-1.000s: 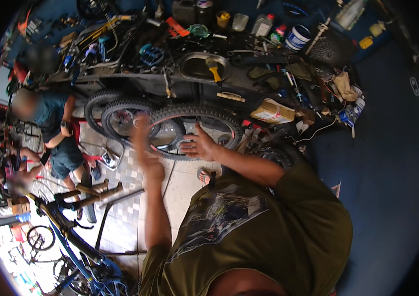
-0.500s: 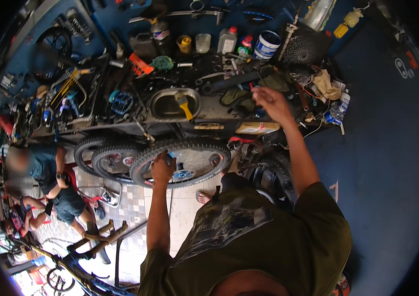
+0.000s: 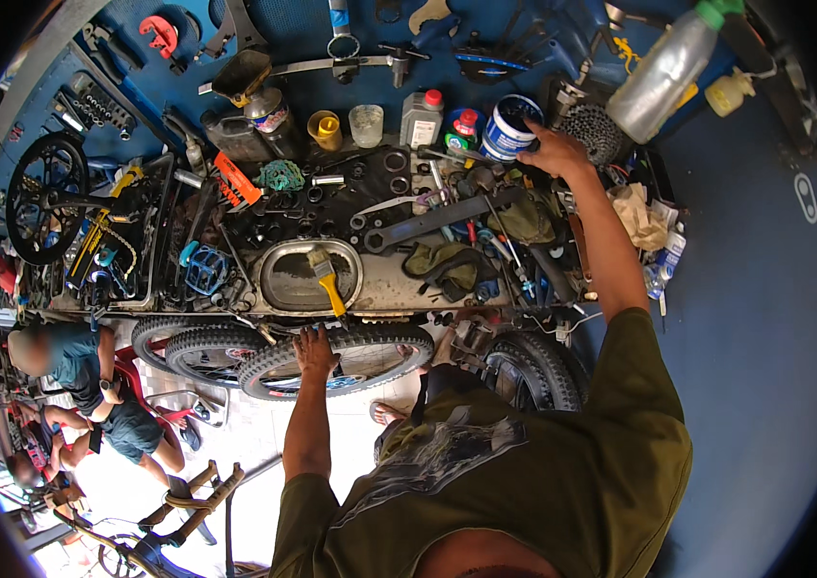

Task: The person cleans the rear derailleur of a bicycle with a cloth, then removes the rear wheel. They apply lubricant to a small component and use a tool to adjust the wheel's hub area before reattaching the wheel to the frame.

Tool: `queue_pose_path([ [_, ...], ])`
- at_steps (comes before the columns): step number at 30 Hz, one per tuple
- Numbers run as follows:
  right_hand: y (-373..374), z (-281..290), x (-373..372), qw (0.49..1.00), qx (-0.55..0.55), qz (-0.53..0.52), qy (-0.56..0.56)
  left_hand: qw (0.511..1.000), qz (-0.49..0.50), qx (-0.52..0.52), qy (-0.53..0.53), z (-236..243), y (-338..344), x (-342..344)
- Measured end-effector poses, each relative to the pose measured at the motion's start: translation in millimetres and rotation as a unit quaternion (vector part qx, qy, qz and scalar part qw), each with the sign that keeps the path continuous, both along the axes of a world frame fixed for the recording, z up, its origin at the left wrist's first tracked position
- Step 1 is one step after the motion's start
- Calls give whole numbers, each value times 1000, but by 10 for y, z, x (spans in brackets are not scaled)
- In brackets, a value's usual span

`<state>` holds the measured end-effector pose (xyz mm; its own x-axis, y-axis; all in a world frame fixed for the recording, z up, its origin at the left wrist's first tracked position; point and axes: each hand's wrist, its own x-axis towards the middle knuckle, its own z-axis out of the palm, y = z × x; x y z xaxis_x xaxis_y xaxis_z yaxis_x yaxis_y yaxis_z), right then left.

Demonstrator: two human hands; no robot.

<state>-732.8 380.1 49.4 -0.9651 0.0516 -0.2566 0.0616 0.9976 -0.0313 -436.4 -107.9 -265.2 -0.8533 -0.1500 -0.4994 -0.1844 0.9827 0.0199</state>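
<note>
- Tub (image 3: 505, 140), upper right of centre: white and blue;
- front tyre (image 3: 384, 335), lower left of centre: black;
- brush (image 3: 327, 279), left of centre: yellow and tan;
- bottle (image 3: 422, 122), upper centre: grey, red-capped;
- shirt (image 3: 543, 472), bottom: olive green, grey-printed;
- wall (image 3: 745, 356), right: dark blue

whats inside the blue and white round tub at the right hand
The open top of the blue-and-white round tub shows a dark interior; what it holds can't be made out. The right hand hides part of its right side.
</note>
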Motion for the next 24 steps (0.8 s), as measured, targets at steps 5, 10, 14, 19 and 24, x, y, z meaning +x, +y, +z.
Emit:
queue_pose_path([
  [5, 44, -57, -210, 999, -40, 32, 4, 999, -5, -31, -31, -12, -18, -106],
  [10, 24, -43, -299, 998, -56, 23, -28, 997, -21, -59, -39, 138, 103, -54],
  [14, 72, -61, -307, 996, -77, 14, -40, 985, -113, -74, -108, 265, 171, 106],
  [19, 223, -78, -186, 939, -326, -79, -78, 988, -142, 18, -61, 90, 106, 459],
  [24, 190, -6, 457, 729, -676, -53, -91, 980, -162, 7, -112, 116, -14, 925],
])
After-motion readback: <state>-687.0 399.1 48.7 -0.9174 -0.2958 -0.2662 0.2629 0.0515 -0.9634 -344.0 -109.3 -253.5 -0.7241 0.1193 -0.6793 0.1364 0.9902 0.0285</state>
